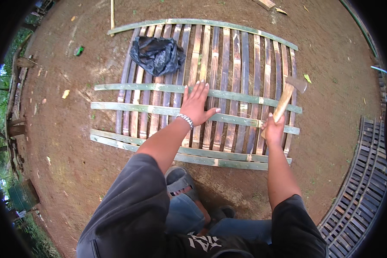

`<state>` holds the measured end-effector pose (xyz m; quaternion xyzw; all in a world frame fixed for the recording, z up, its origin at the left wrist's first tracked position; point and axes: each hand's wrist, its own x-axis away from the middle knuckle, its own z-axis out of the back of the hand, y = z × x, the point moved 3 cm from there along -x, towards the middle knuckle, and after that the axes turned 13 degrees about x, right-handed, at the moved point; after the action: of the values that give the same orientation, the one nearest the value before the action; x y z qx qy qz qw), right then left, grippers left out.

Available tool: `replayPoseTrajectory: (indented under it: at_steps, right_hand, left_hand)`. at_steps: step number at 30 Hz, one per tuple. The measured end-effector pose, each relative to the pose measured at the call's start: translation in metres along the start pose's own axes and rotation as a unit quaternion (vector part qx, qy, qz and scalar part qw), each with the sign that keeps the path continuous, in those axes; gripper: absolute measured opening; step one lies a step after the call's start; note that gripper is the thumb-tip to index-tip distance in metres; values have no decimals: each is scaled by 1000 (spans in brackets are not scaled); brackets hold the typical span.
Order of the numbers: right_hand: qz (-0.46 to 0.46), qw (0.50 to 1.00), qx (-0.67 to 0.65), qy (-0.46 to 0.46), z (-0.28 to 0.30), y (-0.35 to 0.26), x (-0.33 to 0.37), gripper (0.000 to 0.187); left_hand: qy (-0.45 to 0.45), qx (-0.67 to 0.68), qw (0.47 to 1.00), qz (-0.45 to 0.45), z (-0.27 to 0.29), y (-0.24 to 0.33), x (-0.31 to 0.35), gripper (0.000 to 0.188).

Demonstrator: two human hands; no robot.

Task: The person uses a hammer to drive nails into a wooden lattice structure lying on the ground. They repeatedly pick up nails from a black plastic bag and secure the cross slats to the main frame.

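My left hand (195, 104) lies flat with fingers spread across two green bamboo strips (241, 95) in the middle of a slatted bamboo panel (225, 56). A bracelet circles that wrist. In my right hand (274, 128) is the wooden handle of a hatchet (296, 84), its metal head raised over the panel's right side. Dark and pale slats run away from me under the green crosspieces. A crumpled black plastic bag (158, 56) rests on the slats at the upper left. Two more green strips (193, 155) lie along the near edge, and one (202, 21) spans the far edge.
The panel lies on brown dirt ground (64, 142). Another slatted bamboo panel (357, 193) is at the lower right. A small green object (78, 50) sits to the left, and a piece of wood (265, 4) lies at the far side. My sandaled foot (179, 180) is close to the near edge.
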<state>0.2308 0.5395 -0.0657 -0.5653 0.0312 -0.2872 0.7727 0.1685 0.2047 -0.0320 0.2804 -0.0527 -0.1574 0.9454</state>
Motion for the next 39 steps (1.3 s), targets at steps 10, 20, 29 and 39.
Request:
replayPoseTrajectory:
  at_steps: [10,20,29,39]
  right_hand:
    - [-63,988,-140,-19,-8,-3,-3,19]
    - [-65,990,-121,-18,2,-2,-6,19]
    - [-76,989,-120,-33,3,6,-9,20]
    - [-80,988,-128,-22,1,-1,-9,23]
  left_hand:
    - [260,40,926,271,127,-176,-84,24]
    - [176,-85,935,295,107,-157,-95,22]
    - [512,453,726,71,122,-97,-84,15]
    - [258,477,828,143,-68,54,-44,11]
